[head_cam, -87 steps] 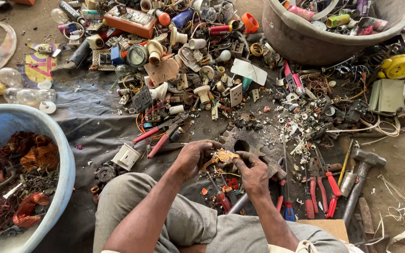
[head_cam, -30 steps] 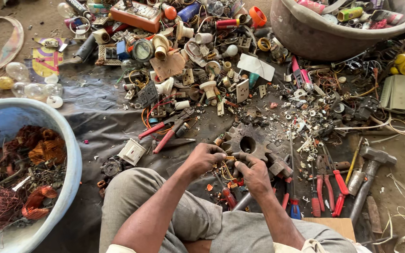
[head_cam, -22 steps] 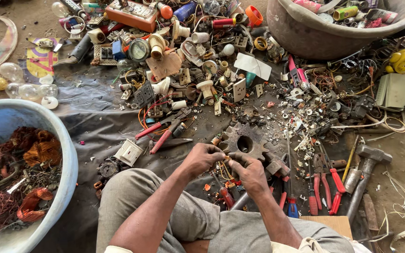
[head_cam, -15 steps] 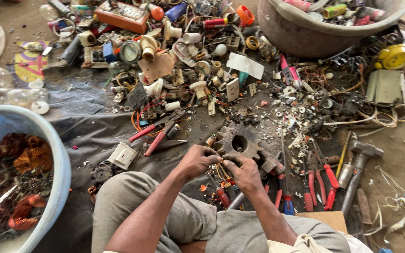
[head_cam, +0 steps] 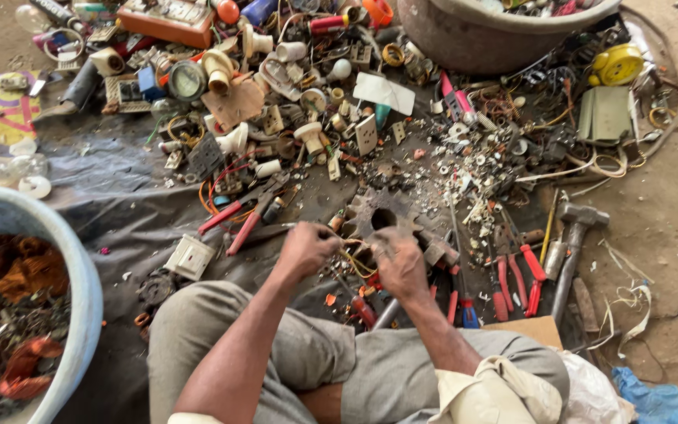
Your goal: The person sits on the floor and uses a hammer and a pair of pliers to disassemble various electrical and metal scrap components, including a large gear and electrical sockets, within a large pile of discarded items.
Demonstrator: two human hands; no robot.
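Note:
My left hand (head_cam: pixel 306 248) and my right hand (head_cam: pixel 399 265) meet low in the middle of the head view, above my knees. Both are closed on a small scrap part with thin yellow wires (head_cam: pixel 352 261) stretched between them. Just behind the hands lies a dark toothed metal gear (head_cam: pixel 380 217) on the grey sheet. Red-handled pliers (head_cam: pixel 241 213) lie to the left of my left hand. Part of the piece is hidden by my fingers.
A blue tub (head_cam: pixel 80 271) of copper wire scrap stands at the left. A big grey basin (head_cam: pixel 472 35) sits at the back right. Sockets, switches and bulbs litter the sheet behind. A hammer (head_cam: pixel 570 243), screwdrivers and red-handled cutters (head_cam: pixel 515 275) lie at the right.
My hands have stayed together on the small part, shifting slightly as they work it. The camera view has drifted a little; the clutter has not moved.

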